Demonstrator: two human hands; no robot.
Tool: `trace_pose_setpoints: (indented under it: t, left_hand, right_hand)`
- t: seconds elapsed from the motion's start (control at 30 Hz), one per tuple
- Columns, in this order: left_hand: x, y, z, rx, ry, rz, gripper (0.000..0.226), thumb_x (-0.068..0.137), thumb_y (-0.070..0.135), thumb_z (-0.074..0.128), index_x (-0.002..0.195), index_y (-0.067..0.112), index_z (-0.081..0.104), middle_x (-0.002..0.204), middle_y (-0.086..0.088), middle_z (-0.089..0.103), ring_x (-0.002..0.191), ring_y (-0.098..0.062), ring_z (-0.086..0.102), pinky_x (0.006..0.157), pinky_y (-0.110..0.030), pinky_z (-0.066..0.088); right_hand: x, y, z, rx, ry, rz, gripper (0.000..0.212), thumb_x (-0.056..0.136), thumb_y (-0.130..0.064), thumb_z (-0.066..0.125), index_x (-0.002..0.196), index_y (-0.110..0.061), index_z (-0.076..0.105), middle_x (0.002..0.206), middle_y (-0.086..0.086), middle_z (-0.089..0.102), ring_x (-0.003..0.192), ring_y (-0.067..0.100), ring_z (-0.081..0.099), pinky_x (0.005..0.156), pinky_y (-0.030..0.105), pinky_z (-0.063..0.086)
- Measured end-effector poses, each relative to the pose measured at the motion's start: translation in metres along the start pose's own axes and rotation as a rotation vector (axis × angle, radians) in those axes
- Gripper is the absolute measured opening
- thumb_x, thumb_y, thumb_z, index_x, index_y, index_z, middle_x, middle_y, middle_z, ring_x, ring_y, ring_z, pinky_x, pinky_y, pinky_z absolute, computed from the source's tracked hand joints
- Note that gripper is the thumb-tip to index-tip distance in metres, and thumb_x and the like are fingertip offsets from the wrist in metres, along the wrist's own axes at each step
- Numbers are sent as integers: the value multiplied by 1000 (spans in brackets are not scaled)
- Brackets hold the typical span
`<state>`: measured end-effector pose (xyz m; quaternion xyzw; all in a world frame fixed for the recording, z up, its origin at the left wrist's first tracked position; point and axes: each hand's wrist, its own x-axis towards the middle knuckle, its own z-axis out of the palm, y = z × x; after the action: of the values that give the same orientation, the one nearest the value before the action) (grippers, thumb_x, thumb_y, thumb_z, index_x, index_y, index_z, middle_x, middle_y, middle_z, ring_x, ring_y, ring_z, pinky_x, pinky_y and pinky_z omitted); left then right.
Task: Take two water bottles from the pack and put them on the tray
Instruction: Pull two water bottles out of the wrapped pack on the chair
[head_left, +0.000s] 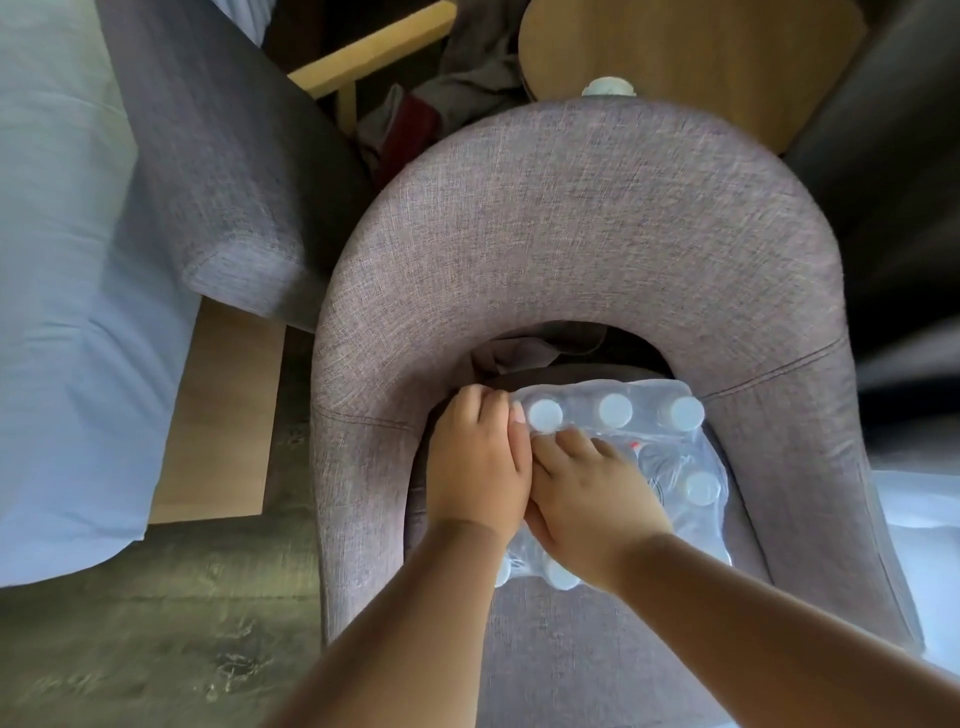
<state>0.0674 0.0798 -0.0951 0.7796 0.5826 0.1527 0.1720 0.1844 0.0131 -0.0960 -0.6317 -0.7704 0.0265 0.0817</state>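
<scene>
A shrink-wrapped pack of water bottles (670, 467) with white caps sits on the seat of a grey fabric armchair (571, 249). My left hand (475, 462) lies on the pack's left side, fingers curled over its far left corner. My right hand (592, 499) presses on top of the pack beside it, fingers bent into the plastic wrap near the middle. The two hands touch each other. Several caps show along the far row and at the right, and two more peek out near my wrists. No tray is in view.
A round wooden table (691, 57) stands behind the chair's curved back. A grey sofa arm (218, 171) and a pale blue sheet (62, 260) are on the left, with a low wooden surface (223, 415) and dark floor (156, 623) beside the chair.
</scene>
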Motion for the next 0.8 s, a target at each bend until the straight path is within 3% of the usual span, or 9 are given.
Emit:
trace_pose_setpoints:
  t: [0.13, 0.37, 0.5, 0.6, 0.7, 0.8]
  left_hand:
    - [2, 0, 1, 42, 0, 9, 48, 106, 31, 31, 99, 9, 73, 97, -5, 67, 84, -22, 65, 72, -36, 58]
    - [4, -1, 1, 70, -20, 6, 45, 105, 30, 31, 97, 12, 71, 98, -3, 63, 84, -21, 63, 74, -34, 57]
    - [5, -1, 0, 65, 0, 18, 50, 106, 31, 28, 95, 10, 71, 96, -5, 63, 83, -23, 62, 73, -34, 55]
    - [4, 0, -1, 76, 15, 15, 47, 106, 31, 31, 99, 8, 72, 98, -8, 64, 84, -26, 63, 72, -37, 54]
    - [0, 5, 2, 110, 12, 18, 44, 105, 29, 35, 99, 7, 73, 97, -11, 64, 83, -29, 63, 72, -39, 54]
    - [0, 5, 2, 104, 32, 27, 45, 104, 30, 34, 96, 7, 72, 97, -12, 65, 82, -31, 64, 71, -42, 56]
  right_hand:
    - [0, 7, 3, 80, 145, 61, 22, 80, -31, 61, 79, -10, 68, 64, 3, 63, 54, 26, 60, 52, 33, 46]
    - [-2, 6, 0, 115, 184, 69, 28, 75, -26, 76, 88, -4, 64, 43, 3, 54, 33, 28, 50, 54, 33, 48]
    - [-26, 14, -21, 146, 188, 7, 17, 84, -23, 66, 76, -8, 67, 40, 2, 52, 33, 29, 47, 62, 34, 48]
    - [-75, 41, -33, 95, 154, -51, 29, 89, -21, 66, 62, -13, 60, 42, 2, 49, 38, 30, 46, 62, 36, 49]
    - [-108, 57, -30, -11, 98, -97, 32, 89, -26, 73, 62, -16, 59, 47, 2, 51, 47, 29, 51, 69, 39, 48]
    - [-104, 44, -24, -26, 77, -29, 26, 90, -26, 68, 66, -16, 65, 46, 0, 52, 49, 30, 51, 71, 40, 46]
